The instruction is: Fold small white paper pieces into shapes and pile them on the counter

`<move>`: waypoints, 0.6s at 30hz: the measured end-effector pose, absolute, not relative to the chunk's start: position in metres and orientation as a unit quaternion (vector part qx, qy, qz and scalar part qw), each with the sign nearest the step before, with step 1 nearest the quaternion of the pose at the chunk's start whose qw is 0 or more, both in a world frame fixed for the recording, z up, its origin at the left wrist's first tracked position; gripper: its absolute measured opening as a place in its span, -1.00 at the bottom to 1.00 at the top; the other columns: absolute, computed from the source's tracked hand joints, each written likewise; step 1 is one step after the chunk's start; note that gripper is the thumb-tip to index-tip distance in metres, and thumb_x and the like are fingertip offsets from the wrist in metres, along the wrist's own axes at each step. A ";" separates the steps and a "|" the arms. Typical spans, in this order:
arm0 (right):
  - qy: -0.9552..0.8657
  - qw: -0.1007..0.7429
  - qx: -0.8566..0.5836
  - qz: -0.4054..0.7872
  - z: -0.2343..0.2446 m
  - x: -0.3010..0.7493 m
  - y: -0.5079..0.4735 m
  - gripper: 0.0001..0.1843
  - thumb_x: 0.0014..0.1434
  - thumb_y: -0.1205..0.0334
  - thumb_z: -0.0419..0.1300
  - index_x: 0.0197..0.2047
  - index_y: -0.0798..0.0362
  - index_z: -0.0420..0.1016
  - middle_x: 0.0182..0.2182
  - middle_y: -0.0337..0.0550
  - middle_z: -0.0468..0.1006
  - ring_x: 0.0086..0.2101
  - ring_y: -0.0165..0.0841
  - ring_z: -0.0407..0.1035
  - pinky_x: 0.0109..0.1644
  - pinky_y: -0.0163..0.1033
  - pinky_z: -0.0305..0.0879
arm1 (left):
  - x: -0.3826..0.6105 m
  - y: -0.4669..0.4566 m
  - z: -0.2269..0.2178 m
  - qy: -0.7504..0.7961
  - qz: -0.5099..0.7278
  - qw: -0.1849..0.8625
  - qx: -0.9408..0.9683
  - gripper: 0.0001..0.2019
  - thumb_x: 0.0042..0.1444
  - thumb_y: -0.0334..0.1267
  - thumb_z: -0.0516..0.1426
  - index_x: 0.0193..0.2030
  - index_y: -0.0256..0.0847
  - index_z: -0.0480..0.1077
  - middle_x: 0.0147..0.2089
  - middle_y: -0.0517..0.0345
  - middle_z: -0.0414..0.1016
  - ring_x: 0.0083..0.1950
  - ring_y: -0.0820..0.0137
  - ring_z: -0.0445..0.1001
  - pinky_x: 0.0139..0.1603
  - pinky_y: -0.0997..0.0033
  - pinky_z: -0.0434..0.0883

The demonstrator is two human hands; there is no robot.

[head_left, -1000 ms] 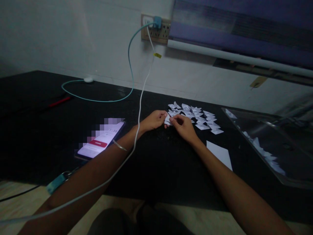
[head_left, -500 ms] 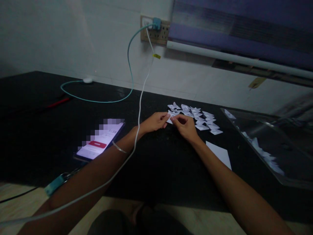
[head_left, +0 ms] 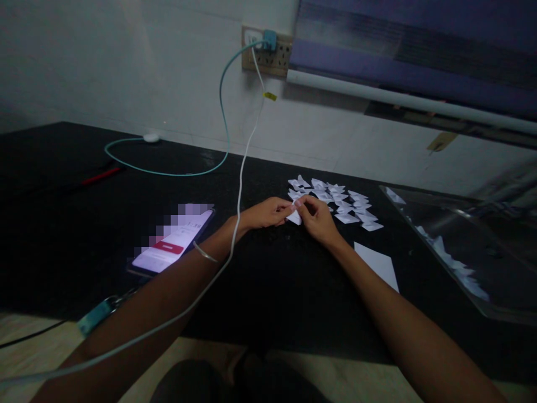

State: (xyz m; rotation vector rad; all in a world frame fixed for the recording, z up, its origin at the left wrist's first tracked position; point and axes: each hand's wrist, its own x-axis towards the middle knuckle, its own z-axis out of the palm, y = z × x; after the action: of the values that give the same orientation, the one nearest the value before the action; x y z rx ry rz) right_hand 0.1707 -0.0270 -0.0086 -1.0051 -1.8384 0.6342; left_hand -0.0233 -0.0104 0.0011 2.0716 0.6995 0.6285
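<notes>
Between my two hands is a small folded piece of white paper [head_left: 294, 217], held just above or on the dark tabletop. My left hand [head_left: 272, 212] pinches its left side between thumb and fingers. From the right, my right hand [head_left: 318, 218] grips the same paper with thumb and forefinger, the fingertips of both hands close together. Right behind them lie several folded paper boats [head_left: 335, 193] in loose rows. A flat white sheet of paper [head_left: 376, 266] rests beside my right forearm, partly covered by it.
A lit phone [head_left: 172, 243] lies left of my left forearm. A white cable [head_left: 241, 184] hangs from the wall socket [head_left: 272, 59] across that arm. On the right stands a shiny, reflective panel or sink edge [head_left: 436, 274]. A teal cable [head_left: 168, 174] curls at the back.
The paper in my hands has turned or been folded, its lower part now pointing down toward me. Both hands have shifted slightly nearer and closer together.
</notes>
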 end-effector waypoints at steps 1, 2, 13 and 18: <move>-0.748 0.459 -0.408 0.251 -0.009 0.170 -0.027 -0.52 0.30 -0.23 0.15 -0.38 0.01 0.45 -0.45 -0.21 0.47 -0.39 -0.32 0.34 -0.27 -0.20 0.26 | -0.024 -0.011 0.003 0.274 0.250 0.423 0.827 -0.45 0.35 0.25 -0.05 -0.44 -0.18 0.27 -0.54 0.21 0.29 -0.54 0.51 0.22 -0.49 0.46 0.15; -0.748 0.461 -0.409 0.246 -0.009 0.170 -0.027 -0.53 0.31 -0.22 0.14 -0.38 0.01 0.44 -0.45 -0.22 0.47 -0.39 -0.32 0.34 -0.27 -0.20 0.27 | -0.024 -0.012 0.004 0.271 0.250 0.425 0.827 -0.46 0.35 0.23 -0.05 -0.45 -0.18 0.26 -0.54 0.21 0.29 -0.54 0.51 0.22 -0.48 0.46 0.15; -0.691 0.522 -0.457 0.200 -0.006 0.161 -0.038 -0.80 0.25 0.08 0.28 -0.19 0.01 0.66 -0.21 -0.09 0.71 -0.20 -0.20 0.57 -0.02 -0.02 0.49 | -0.019 -0.007 0.002 0.331 0.333 0.324 0.821 -0.61 0.33 0.02 0.02 -0.40 -0.21 0.38 -0.48 0.22 0.33 -0.39 0.43 0.29 -0.35 0.45 0.22; -0.677 0.535 -0.468 0.190 -0.004 0.150 -0.050 -0.75 0.26 0.12 0.29 -0.05 -0.05 0.70 -0.12 -0.08 0.74 -0.11 -0.11 0.62 0.07 0.12 0.53 | -0.020 -0.010 0.003 0.322 0.353 0.321 0.818 -0.61 0.33 0.02 0.01 -0.37 -0.22 0.41 -0.46 0.20 0.35 -0.38 0.43 0.30 -0.34 0.45 0.22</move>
State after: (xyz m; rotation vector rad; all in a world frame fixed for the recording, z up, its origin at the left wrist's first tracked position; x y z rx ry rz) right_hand 0.1498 -0.0499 -0.0044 -1.1155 -1.6122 0.4515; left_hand -0.0197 -0.0096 0.0034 2.1487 0.8466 0.9274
